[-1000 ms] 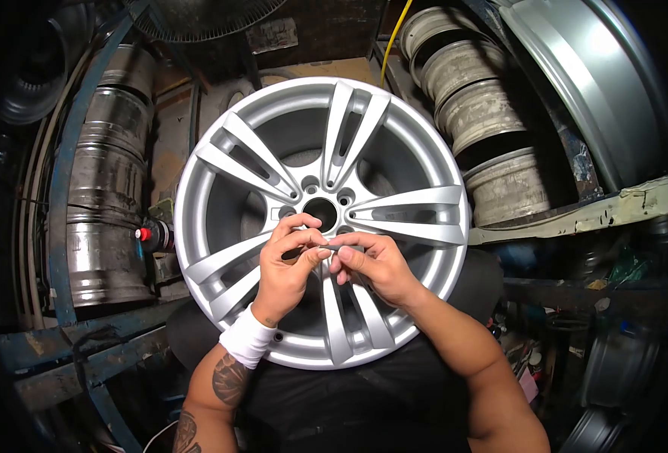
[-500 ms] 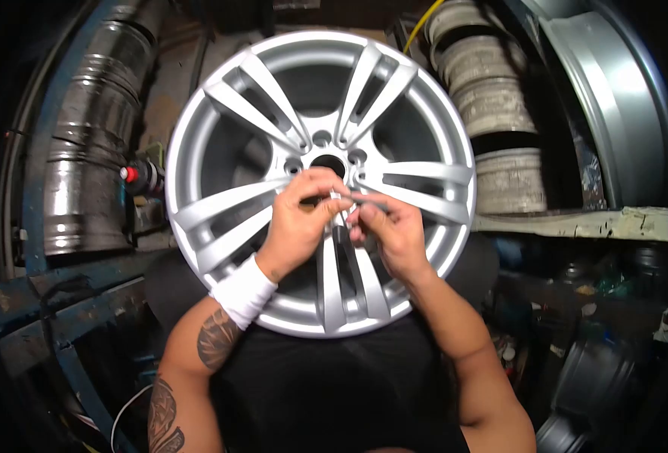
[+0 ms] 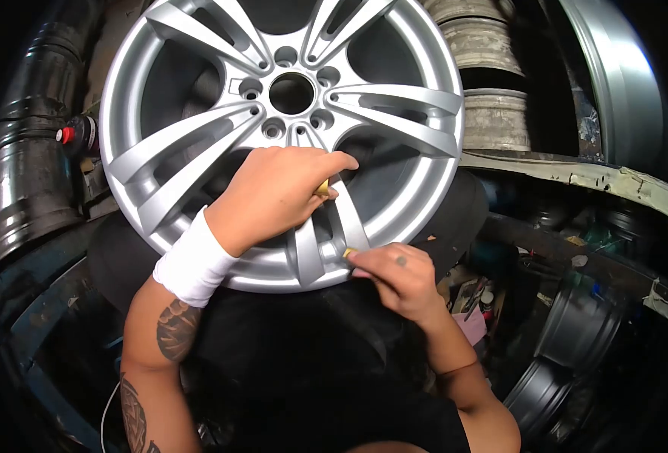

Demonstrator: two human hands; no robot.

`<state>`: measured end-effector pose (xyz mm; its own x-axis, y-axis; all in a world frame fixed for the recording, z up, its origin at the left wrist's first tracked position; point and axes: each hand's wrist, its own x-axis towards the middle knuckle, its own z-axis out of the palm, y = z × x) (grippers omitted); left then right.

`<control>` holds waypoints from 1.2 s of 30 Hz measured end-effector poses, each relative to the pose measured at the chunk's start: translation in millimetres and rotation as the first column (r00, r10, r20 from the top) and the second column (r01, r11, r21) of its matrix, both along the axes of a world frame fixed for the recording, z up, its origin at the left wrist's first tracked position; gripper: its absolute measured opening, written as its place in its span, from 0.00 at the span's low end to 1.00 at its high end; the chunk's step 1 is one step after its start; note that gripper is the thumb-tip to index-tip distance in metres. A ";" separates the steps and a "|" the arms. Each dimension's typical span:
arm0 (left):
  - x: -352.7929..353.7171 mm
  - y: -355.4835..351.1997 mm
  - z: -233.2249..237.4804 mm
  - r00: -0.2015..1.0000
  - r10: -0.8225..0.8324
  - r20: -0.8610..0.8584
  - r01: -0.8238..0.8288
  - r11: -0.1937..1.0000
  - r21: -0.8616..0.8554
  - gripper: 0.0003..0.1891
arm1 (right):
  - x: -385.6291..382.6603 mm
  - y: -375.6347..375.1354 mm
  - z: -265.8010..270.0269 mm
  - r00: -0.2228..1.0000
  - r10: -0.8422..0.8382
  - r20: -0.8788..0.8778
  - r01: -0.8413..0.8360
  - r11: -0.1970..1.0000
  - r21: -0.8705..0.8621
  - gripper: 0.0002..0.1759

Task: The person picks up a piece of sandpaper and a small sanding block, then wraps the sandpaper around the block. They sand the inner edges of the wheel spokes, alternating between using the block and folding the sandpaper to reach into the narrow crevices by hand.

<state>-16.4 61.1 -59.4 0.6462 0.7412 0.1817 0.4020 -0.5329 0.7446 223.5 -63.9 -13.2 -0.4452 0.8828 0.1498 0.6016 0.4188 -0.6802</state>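
A silver alloy wheel rim (image 3: 451,128), with paired spokes around an open centre hole, lies face up before me. My left hand (image 3: 277,192), with a white wristband (image 3: 195,260), is over the lower spokes. Its fingers are bent around a small yellow piece (image 3: 322,187), of which only an edge shows. My right hand (image 3: 402,279) is at the rim's lower right edge. Its thumb and forefinger pinch another small yellow piece (image 3: 349,253), close to the end of a spoke. What the pieces are made of I cannot make out.
Stacked dull metal rims (image 3: 489,117) stand at the upper right, beside a large silver rim (image 3: 621,98). Shiny dark metal barrels (image 3: 32,166) and a red-capped bottle (image 3: 81,134) are at the left. More rims (image 3: 575,325) lie at the lower right.
My hands have moved apart from the wheel's centre. The right hand has gone down and right to the rim's edge. The wheel appears higher and further left in view.
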 end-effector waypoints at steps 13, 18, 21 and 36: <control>5.6 1.2 -6.6 0.994 0.037 -0.099 -0.043 0.998 -0.054 0.12 | -1.8 -5.4 -5.6 0.956 0.165 0.243 -0.172 0.985 0.012 0.21; 6.6 2.3 -7.1 0.990 0.042 -0.132 -0.050 0.997 -0.060 0.11 | -6.6 -2.8 -5.0 0.953 0.173 0.249 -0.186 0.982 0.029 0.23; 8.1 2.1 -9.0 0.992 0.043 -0.121 -0.051 0.996 -0.069 0.11 | -0.3 0.2 -5.7 0.948 0.184 0.260 -0.194 0.981 0.013 0.26; 5.8 3.9 -10.3 0.992 0.056 -0.114 -0.063 0.996 -0.059 0.11 | -8.6 18.8 8.8 0.830 0.349 0.436 -0.402 0.915 0.033 0.17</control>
